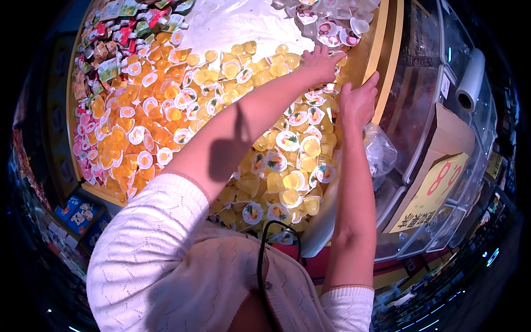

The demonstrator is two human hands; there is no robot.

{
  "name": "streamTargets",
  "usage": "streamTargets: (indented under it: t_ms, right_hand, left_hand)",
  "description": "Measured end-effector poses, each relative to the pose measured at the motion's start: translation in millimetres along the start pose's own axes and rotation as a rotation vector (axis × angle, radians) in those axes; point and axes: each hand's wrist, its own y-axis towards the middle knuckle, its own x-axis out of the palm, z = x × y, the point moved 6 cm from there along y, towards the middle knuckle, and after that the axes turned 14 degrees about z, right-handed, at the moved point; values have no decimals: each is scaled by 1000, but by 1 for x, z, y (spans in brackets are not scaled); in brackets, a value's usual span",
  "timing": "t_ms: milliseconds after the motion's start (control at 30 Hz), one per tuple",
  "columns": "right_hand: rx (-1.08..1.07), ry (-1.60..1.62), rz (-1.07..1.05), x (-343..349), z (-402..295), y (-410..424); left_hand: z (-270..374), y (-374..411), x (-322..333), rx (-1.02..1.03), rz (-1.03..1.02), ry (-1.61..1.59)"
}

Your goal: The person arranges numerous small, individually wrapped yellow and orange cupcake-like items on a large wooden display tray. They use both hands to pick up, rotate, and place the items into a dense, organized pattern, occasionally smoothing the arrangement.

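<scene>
Many small jelly cups fill a wooden-edged display bin. Yellow jelly cups [288, 141] with pineapple-printed lids lie below and around my arms, and orange jelly cups [145, 120] lie to their left. My left hand [321, 64] reaches across to the upper edge of the yellow cups, fingers spread; whether it grips a cup is unclear. Just below and to the right, my right hand [359, 99] is at the bin's right side by the wooden rail [379, 45], thumb and fingers apart, nothing visible in it. Clear jelly cups [327, 27] with dark-printed lids lie above my left hand.
White plastic sheeting [244, 25] covers the bin's upper middle. Spouted pouches [110, 68] are piled upper left. A clear plastic bag [379, 149] hangs beside my right forearm. Farther right are transparent bins [419, 83], a cardboard sign [433, 182] with writing and a plastic roll [471, 81].
</scene>
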Motion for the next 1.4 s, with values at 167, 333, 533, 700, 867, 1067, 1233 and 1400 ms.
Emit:
streamTargets:
  t_ms: [167, 333, 533, 700, 867, 1067, 1233, 1400]
  right_hand:
    - [1, -11, 14, 1, 3, 2]
    - [8, 17, 20, -5, -1, 0]
    - [1, 15, 16, -2, 1, -1]
    - [8, -9, 31, -3, 1, 0]
    - [-38, 51, 70, -5, -6, -3]
    - [-11, -7, 43, -5, -6, -6]
    - [-5, -26, 11, -4, -3, -5]
    - [-49, 33, 41, -6, -8, -8]
  left_hand:
    - [5, 6, 1, 51, -159, -149]
    - [16, 5, 5, 84, -78, -84]
    - [22, -11, 11, 312, -126, -22]
    - [8, -12, -10, 380, -338, 114]
    - [5, -18, -3, 315, -493, 273]
    - [13, -22, 8, 240, -391, 245]
    - [-4, -38, -17, 239, -164, -138]
    - [11, -87, -86, 305, -30, -276]
